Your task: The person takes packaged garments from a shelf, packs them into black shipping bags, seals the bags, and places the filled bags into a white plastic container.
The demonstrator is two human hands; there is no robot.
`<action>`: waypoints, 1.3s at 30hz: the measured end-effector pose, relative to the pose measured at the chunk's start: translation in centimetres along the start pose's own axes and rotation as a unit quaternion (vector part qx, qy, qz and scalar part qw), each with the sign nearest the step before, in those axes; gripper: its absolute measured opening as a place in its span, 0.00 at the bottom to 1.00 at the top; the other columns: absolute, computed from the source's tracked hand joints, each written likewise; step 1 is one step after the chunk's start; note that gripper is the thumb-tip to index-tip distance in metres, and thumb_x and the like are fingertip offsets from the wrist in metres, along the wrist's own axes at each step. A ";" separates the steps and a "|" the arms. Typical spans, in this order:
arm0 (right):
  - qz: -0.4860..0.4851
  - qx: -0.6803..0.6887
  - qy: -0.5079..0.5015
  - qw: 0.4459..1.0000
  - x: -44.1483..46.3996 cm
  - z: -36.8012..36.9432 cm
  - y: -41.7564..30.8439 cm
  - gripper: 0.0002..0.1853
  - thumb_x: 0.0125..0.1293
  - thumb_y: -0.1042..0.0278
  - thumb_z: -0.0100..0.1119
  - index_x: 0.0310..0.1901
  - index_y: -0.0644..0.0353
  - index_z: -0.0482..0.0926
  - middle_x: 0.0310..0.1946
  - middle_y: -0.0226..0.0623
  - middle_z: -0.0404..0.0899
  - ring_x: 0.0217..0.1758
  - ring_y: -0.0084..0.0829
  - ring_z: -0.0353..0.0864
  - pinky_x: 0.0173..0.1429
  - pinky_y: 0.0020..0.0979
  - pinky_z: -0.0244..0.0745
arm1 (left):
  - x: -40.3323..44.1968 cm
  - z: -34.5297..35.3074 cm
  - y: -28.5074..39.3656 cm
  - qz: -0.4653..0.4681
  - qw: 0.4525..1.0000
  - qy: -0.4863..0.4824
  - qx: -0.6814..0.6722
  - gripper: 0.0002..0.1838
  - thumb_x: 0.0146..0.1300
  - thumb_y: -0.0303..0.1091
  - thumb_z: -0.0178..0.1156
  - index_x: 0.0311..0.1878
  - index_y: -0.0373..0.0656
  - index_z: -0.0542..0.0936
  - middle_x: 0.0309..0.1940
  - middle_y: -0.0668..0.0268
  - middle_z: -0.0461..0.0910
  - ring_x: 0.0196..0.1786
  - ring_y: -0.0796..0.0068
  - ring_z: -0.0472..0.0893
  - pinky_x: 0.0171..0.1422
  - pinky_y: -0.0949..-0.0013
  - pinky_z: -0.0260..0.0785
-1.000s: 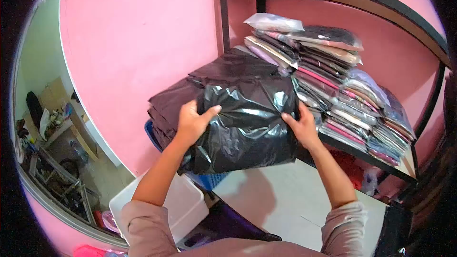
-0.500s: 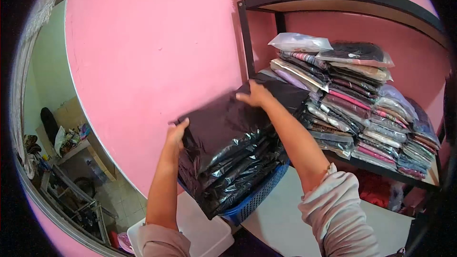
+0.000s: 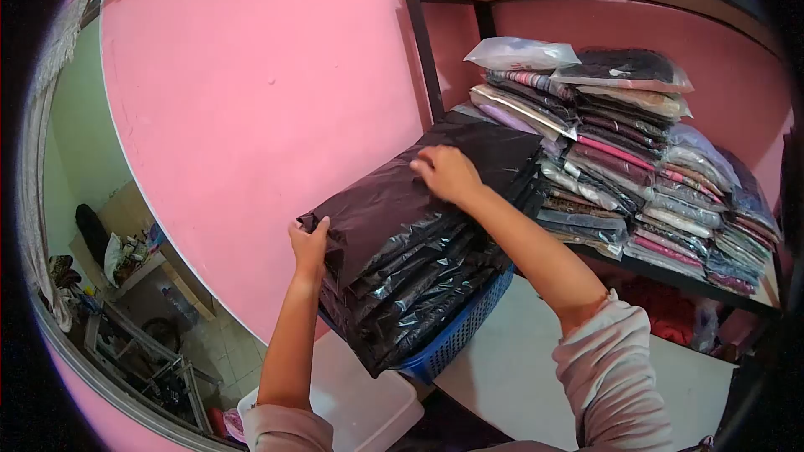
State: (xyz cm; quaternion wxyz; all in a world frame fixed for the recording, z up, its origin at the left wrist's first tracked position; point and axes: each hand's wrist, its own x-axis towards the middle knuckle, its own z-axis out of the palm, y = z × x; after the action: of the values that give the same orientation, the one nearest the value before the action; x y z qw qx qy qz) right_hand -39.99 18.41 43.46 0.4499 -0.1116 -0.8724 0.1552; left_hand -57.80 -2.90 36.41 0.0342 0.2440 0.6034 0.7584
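Grasping the left corner of the top black package (image 3: 368, 222) with the left hand (image 3: 311, 238), atop a pile (image 3: 423, 293) in a blue basket (image 3: 462, 339); extending the right hand (image 3: 450, 174), loose and half-curled, over its middle; beyond, bagged bundles (image 3: 614, 159) on a shelf (image 3: 662, 279).

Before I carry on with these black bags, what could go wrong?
The black bags rise above the rim of the basket, so upper ones could slide off. The left hand grips a corner of the top bag; a hard pull might tear it. The packs beside the bags might get knocked.
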 end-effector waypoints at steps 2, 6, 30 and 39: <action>-0.079 0.005 -0.021 0.997 -2.5 0.3 -0.9 0.25 0.60 0.48 0.46 0.44 0.64 0.74 0.43 0.48 0.74 0.49 0.46 0.71 0.54 0.41 0.64 | -2.9 2.3 2.2 0.350 0.821 0.216 0.396 0.27 0.55 0.40 0.59 0.51 0.30 0.68 0.49 0.47 0.70 0.55 0.56 0.68 0.60 0.58 0.57; -0.063 -0.085 -0.202 0.974 -5.9 1.3 -0.8 0.37 0.62 0.35 0.26 0.62 0.59 0.58 0.65 0.42 0.52 0.69 0.40 0.47 0.69 0.48 0.36 | -5.6 4.4 4.8 0.141 0.778 -0.173 0.587 0.40 0.55 0.65 0.44 0.64 0.47 0.57 0.65 0.54 0.52 0.67 0.48 0.48 0.65 0.43 0.40; 0.252 -0.152 -0.045 0.955 -54.7 -7.6 12.1 0.26 0.50 0.70 0.56 0.52 0.67 0.64 0.49 0.56 0.64 0.55 0.52 0.62 0.57 0.42 0.61 | -33.6 6.4 -8.8 0.412 0.814 -0.238 0.334 0.18 0.49 0.38 0.57 0.43 0.42 0.72 0.56 0.47 0.61 0.61 0.43 0.57 0.64 0.41 0.43; 0.430 -0.343 -0.009 0.835 -74.1 -21.0 4.1 0.27 0.58 0.54 0.47 0.54 0.66 0.63 0.55 0.57 0.60 0.59 0.54 0.57 0.61 0.48 0.52 | -45.8 7.3 -29.4 0.186 0.674 -0.615 0.363 0.38 0.53 0.55 0.54 0.61 0.37 0.60 0.61 0.38 0.52 0.62 0.39 0.56 0.63 0.47 0.48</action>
State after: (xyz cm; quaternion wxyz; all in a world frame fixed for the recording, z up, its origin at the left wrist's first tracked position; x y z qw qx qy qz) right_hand 19.69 1.01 -2.21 0.2633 -0.6210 -0.7379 0.0246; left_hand -21.72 -4.30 -4.98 0.1649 0.7559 0.6160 0.1485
